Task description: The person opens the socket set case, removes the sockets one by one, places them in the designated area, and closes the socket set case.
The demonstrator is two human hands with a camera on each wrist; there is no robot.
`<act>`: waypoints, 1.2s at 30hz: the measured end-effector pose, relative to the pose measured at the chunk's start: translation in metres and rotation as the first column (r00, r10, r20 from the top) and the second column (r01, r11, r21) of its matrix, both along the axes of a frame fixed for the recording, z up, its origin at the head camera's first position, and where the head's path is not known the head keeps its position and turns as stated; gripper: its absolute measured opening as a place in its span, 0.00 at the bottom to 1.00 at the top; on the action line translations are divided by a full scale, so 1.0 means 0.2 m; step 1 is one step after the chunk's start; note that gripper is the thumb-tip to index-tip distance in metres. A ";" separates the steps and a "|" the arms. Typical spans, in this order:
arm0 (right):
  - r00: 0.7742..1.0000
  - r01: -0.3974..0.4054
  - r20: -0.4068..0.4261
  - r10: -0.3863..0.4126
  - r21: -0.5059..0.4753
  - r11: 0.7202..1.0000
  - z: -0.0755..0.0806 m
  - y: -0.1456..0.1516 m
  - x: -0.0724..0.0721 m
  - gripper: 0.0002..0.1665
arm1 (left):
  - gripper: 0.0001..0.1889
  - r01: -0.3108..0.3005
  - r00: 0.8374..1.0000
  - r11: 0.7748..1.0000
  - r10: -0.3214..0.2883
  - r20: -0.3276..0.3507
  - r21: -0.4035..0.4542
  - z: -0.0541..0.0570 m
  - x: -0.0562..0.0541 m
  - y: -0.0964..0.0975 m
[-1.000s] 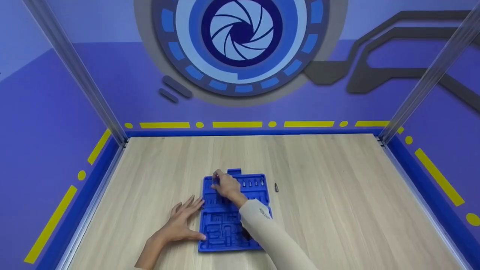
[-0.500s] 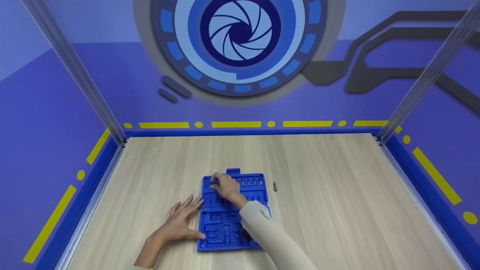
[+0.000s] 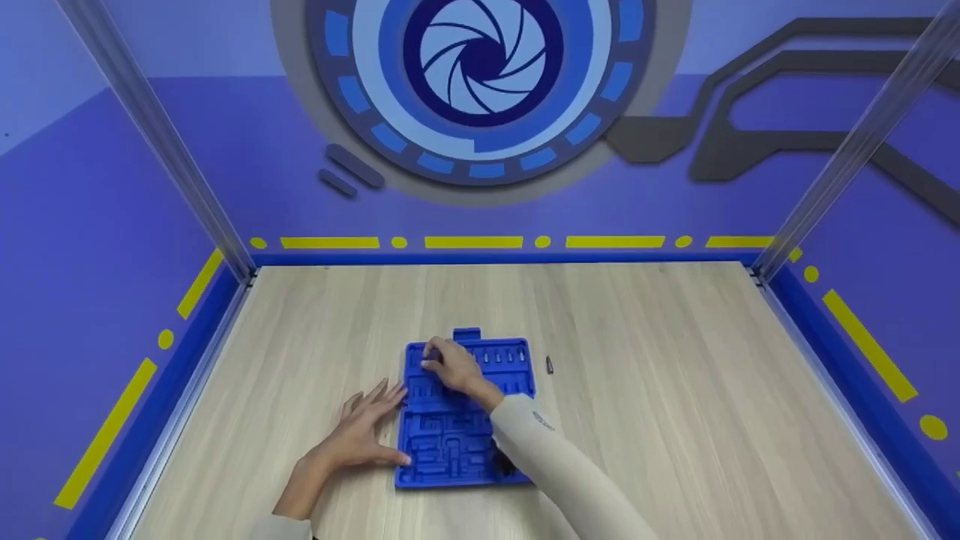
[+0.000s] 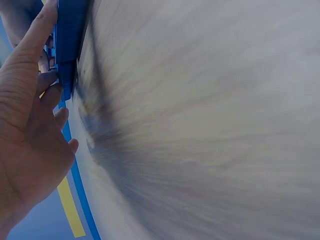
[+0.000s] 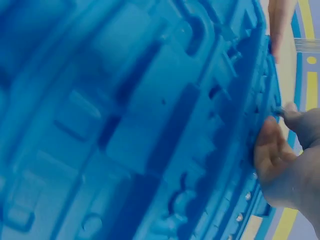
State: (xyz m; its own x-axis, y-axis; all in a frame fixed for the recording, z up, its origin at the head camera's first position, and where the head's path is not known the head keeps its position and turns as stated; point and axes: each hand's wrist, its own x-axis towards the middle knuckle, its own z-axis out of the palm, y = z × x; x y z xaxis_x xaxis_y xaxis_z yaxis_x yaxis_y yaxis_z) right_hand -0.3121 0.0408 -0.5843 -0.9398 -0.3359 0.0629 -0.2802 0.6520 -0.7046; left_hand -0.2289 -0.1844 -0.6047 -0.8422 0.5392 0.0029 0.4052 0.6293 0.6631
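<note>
Blue case [image 3: 450,406] lies open on the table [image 3: 675,390], a loose bit [image 3: 549,365] just to its right. Against half a second ago, the right forearm [image 3: 564,469] sits slightly farther right, and one more bit [image 3: 475,358] shows in the far row. The left hand [image 3: 358,439], fingers spread, touches the case's left edge; the right hand [image 3: 456,366] curls over its far left part.

Left wrist view: the thumb [image 4: 37,30] lies against the case's side.

Right wrist view: thumb and finger pinch a small piece [image 5: 278,111], its kind unclear.
</note>
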 end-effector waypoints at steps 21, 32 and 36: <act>0.950 -0.020 0.284 0.132 -0.364 0.931 0.16 0.35 0.03 0.16 | 0.64 0.005 1.000 0.999 -0.005 0.004 -0.032 0.03 -0.03 0.00; 0.961 -0.014 0.257 0.103 -0.326 0.945 0.14 0.58 0.11 0.23 | 0.64 -0.002 1.000 0.999 0.002 0.007 -0.035 0.01 0.01 0.00; 0.956 0.011 0.280 0.085 -0.324 0.946 0.16 0.68 0.12 0.23 | 0.64 -0.004 1.000 0.999 0.004 0.007 -0.033 0.02 0.01 0.01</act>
State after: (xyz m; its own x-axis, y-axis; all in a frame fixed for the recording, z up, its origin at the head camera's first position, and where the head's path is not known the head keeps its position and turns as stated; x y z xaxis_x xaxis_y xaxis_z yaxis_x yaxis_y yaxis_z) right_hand -0.2879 0.1769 -0.5530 -0.9207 -0.3778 -0.0978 -0.0543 0.3724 -0.9265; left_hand -0.2268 -0.1822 -0.6014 -0.8442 0.5357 -0.0212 0.3979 0.6526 0.6448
